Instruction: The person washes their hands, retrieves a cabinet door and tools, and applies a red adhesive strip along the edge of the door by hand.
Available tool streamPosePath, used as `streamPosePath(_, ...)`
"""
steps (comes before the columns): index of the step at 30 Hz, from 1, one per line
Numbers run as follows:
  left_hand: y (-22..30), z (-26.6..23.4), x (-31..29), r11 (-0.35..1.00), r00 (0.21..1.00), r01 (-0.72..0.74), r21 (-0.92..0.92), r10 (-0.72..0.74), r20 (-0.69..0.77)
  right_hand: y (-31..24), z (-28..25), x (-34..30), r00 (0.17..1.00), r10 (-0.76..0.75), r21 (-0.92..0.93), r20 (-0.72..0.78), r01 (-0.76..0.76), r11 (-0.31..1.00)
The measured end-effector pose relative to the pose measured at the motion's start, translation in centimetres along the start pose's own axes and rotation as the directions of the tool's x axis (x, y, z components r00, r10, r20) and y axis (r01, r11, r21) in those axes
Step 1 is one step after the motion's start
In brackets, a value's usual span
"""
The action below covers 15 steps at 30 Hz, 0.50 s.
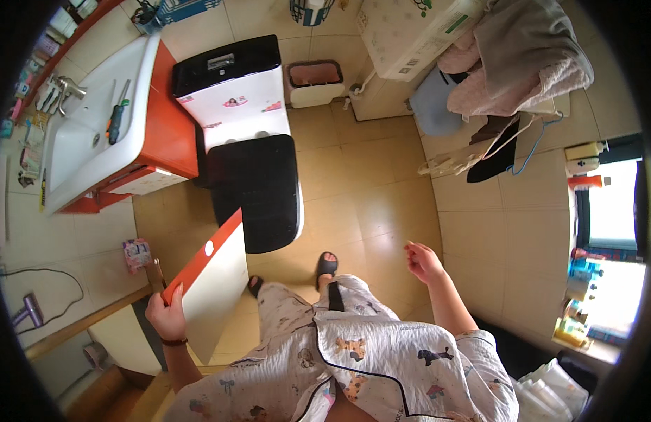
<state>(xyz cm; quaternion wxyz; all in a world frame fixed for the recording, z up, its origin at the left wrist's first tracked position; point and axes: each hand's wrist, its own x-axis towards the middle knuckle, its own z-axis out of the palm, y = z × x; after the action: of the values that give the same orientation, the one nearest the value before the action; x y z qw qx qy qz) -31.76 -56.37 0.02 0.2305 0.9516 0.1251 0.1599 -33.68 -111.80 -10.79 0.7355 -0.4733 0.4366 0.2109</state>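
My left hand (168, 316) grips the edge of a flat cabinet door panel (216, 295), with a white face, an orange-red edge and a pale round spot on that edge. The panel hangs tilted beside my left leg. Just above this hand a thin metal-tipped rod (157, 270) sticks up; whether the hand holds it too is unclear. My right hand (425, 264) is raised over the floor on the right, its fingers curled together. Something small and pale may be at the fingertips, too small to name. Two screwdrivers (117, 118) lie in the white washbasin (93, 151) at the left.
A toilet with a black lid (258, 193) stands ahead, next to the orange-red basin cabinet (160, 130). Behind it is a small bin (315, 74). Clothes and towels (522, 60) hang at the upper right. A hair dryer (31, 310) hangs at the far left, above a wooden ledge (90, 323).
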Motion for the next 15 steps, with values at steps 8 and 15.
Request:
streamPosePath(8,7.8,8.1,0.4,0.992,0.993,0.118,0.054,-0.116,-0.031,-11.4,6.4,15.4,0.992,0.111,-0.163,0.068,-0.099,0.982)
streamPosePath(15,10.3,14.6,6.2,0.919,0.941,0.336,0.206,-0.333,-0.050,-16.7,8.8,29.2,0.990,0.136,-0.471,0.044,-0.099,0.876)
